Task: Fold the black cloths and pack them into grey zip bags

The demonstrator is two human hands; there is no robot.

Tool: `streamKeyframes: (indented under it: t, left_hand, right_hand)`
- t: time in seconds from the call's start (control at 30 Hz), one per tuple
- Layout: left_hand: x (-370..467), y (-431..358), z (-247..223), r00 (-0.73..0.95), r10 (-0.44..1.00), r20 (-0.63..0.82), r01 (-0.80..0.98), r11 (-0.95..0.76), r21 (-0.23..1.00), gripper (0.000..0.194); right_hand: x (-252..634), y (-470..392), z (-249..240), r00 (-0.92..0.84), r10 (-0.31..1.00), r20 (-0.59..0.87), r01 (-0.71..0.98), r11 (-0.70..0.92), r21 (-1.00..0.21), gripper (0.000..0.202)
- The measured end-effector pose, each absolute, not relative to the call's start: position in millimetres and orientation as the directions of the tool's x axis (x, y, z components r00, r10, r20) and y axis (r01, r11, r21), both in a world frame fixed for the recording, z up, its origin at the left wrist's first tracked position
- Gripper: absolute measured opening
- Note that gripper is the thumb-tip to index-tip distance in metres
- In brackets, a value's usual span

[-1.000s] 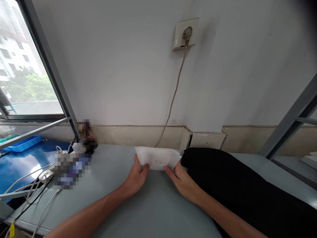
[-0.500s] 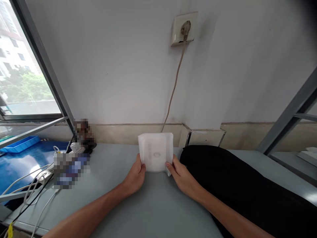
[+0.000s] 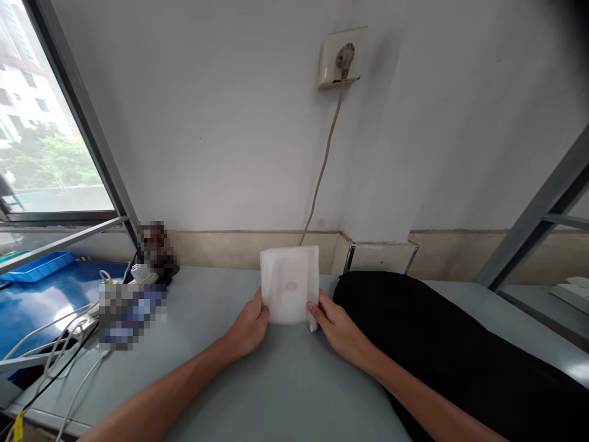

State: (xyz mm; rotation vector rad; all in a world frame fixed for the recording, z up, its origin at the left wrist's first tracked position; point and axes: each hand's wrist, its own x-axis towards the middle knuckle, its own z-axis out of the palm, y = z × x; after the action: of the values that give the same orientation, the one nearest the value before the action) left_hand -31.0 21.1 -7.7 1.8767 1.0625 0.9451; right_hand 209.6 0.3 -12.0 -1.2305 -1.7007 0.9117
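A square white packet (image 3: 289, 270), slightly see-through, with a faint round mark on its face, is held up in front of me over the grey surface. My left hand (image 3: 248, 324) is closed on its lower left edge, thumb towards me. On the lower right, my right hand (image 3: 335, 320) pinches the edge, with its thumb across the front. A small crumpled white bit pokes out below the packet beside the right thumb; I cannot make out what it is. The packet's back and most of the gripping fingers are hidden.
Black cloth (image 3: 442, 344) covers the grey tabletop (image 3: 193, 307) on the right. Power strips and white cables (image 3: 78, 328) lie at left, beside a blue tray (image 3: 41, 267). Above, a cord hangs from a wall socket (image 3: 343, 56). Grey metal posts stand on both sides.
The packet has turned slightly and looks a little narrower, its printed mark fainter. Both hands keep their hold and have shifted only slightly.
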Motion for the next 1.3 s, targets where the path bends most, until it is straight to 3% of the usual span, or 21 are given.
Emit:
streamKeyframes:
  t: [0.17, 0.3, 0.47, 0.57, 0.77, 0.93, 1.07, 1.13, 1.3]
  left_hand:
    - [-32.6, 24.1, -9.6, 0.330, 0.940, 0.084, 0.283, -0.183, 0.942, 0.047]
    - [-32.1, 30.8, -13.0, 0.286, 0.955, 0.075, 0.161, -0.125, 0.979, 0.061]
    - [-31.6, 41.2, -12.1, 0.142, 0.988, 0.060, 0.092, -0.074, 0.993, 0.079]
    - [-32.4, 44.8, -10.1, 0.217, 0.975, 0.046, 0.077, -0.065, 0.995, 0.075]
    - [-32.3, 40.1, -7.2, 0.311, 0.946, 0.097, 0.127, -0.142, 0.982, 0.055]
    - [-34.6, 27.2, -8.9, 0.236, 0.905, 0.354, 0.369, -0.420, 0.829, 0.042]
    - [-37.4, 18.0, -9.8, 0.183, 0.855, 0.486, 0.472, -0.510, 0.719, 0.044]
    - [-38.2, 16.4, -9.2, 0.202, 0.857, 0.474, 0.449, -0.511, 0.733, 0.045]
    - [-38.9, 23.6, -9.2, 0.401, 0.869, 0.289, 0.375, -0.444, 0.814, 0.050]
  right_hand:
    - [207.6, 5.1, -16.5, -0.147, 0.985, 0.094, 0.253, 0.129, -0.959, 0.041]
    - [208.8, 8.1, -17.9, -0.115, 0.993, 0.029, 0.221, 0.054, -0.974, 0.043]
    - [209.2, 6.8, -13.5, -0.114, 0.992, 0.054, 0.196, 0.076, -0.978, 0.042]
    - [210.1, 5.9, -11.4, -0.114, 0.987, 0.112, 0.195, 0.133, -0.972, 0.037]
    - [211.5, 7.2, -14.8, -0.126, 0.979, 0.160, 0.214, 0.185, -0.959, 0.038]
    - [208.4, -0.9, -12.9, -0.134, 0.971, 0.200, 0.267, 0.230, -0.936, 0.042]
    - [204.9, -9.9, -7.7, -0.150, 0.938, 0.312, 0.383, 0.346, -0.856, 0.041]
    - [204.0, -10.9, -7.0, -0.173, 0.927, 0.333, 0.403, 0.375, -0.835, 0.043]
    - [204.8, -3.6, -12.1, -0.211, 0.940, 0.266, 0.387, 0.331, -0.861, 0.049]
